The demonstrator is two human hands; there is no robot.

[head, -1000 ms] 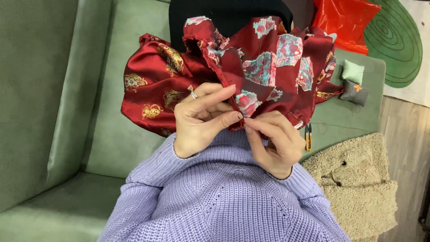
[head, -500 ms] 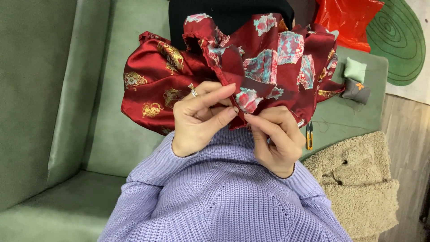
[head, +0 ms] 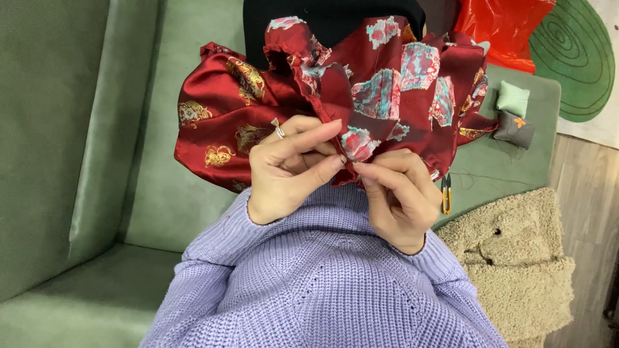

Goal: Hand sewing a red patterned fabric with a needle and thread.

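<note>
Red fabric (head: 335,90) hides the lap; orange bag (head: 503,26) cropped.

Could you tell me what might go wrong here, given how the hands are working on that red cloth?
Both the left hand and the right hand pinch one small fold of the red patterned fabric; the glossy cloth could slip free. A thin thread trails across the green cushion and might snag. The small snips lie close beside the right hand, within bumping range.

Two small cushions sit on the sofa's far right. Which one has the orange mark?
The dark grey cushion, the nearer one. An orange mark shows on its top. The pale green cushion just behind it is plain.
</note>
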